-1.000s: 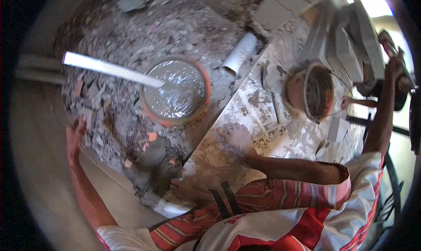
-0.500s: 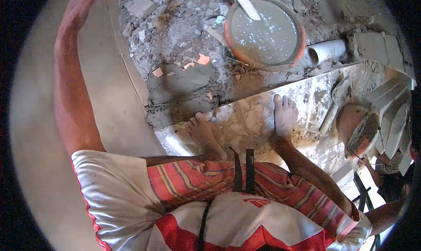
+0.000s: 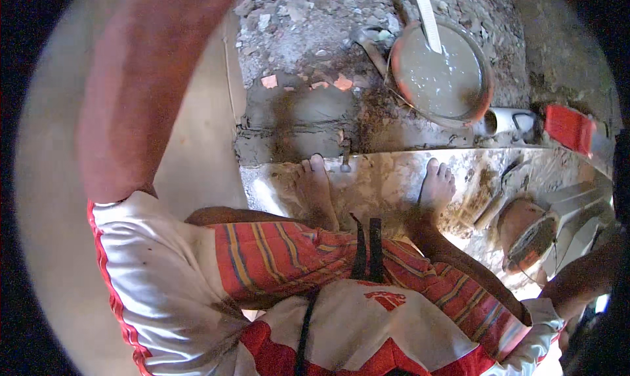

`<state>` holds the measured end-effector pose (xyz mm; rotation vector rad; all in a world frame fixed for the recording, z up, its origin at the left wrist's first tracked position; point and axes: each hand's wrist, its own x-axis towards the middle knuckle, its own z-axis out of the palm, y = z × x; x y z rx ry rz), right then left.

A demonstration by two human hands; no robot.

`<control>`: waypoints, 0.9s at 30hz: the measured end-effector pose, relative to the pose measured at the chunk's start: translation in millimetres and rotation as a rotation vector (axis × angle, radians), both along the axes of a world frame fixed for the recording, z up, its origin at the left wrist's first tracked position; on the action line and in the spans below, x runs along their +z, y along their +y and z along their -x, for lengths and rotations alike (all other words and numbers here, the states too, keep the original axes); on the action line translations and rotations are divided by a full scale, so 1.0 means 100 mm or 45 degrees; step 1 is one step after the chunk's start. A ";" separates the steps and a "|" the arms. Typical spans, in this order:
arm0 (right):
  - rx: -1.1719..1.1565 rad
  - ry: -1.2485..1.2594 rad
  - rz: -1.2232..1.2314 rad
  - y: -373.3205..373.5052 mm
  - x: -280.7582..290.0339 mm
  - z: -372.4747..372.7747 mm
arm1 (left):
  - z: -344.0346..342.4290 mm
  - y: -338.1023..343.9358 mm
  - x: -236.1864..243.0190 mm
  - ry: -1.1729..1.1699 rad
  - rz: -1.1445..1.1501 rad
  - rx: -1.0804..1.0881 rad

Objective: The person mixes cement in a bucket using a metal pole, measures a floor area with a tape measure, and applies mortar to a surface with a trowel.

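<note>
My left forearm (image 3: pixel 147 81) rises past the top edge, so the left hand is out of the picture. On the right, my right arm (image 3: pixel 581 277) reaches out to the rim, and that hand is hidden from view too. Ahead of my bare feet lies a patch of smoothed wet grey mortar (image 3: pixel 295 117), with several orange shards (image 3: pixel 342 82) along its far side. A round orange-rimmed tub (image 3: pixel 489 90) holds watery grey slurry, and a pale ridged strip (image 3: pixel 426 18) stands in it. Next to my left foot is a small metal piece with a rounded end (image 3: pixel 346 166).
A white pipe (image 3: pixel 508 120) lies near the tub, with a red boxy object (image 3: pixel 569 128) beyond it. A tilted clay-coloured bowl (image 3: pixel 522 228) and stacked tiles (image 3: pixel 571 199) are at the right. Rubble (image 3: pixel 295 28) covers the far ground; a smooth pale surface (image 3: pixel 203 133) runs along the left.
The view has shifted left. My left forearm has swung up and inward, its hand leaving the frame. The red object has appeared at the right; the other person there is now mostly hidden.
</note>
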<state>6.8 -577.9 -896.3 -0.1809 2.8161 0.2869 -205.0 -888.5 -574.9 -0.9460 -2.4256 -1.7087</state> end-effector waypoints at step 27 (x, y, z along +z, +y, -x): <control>0.846 -0.584 1.700 -1.37 1.76 3.48 | -0.12 -0.08 -0.44 -0.397 -1.009 0.589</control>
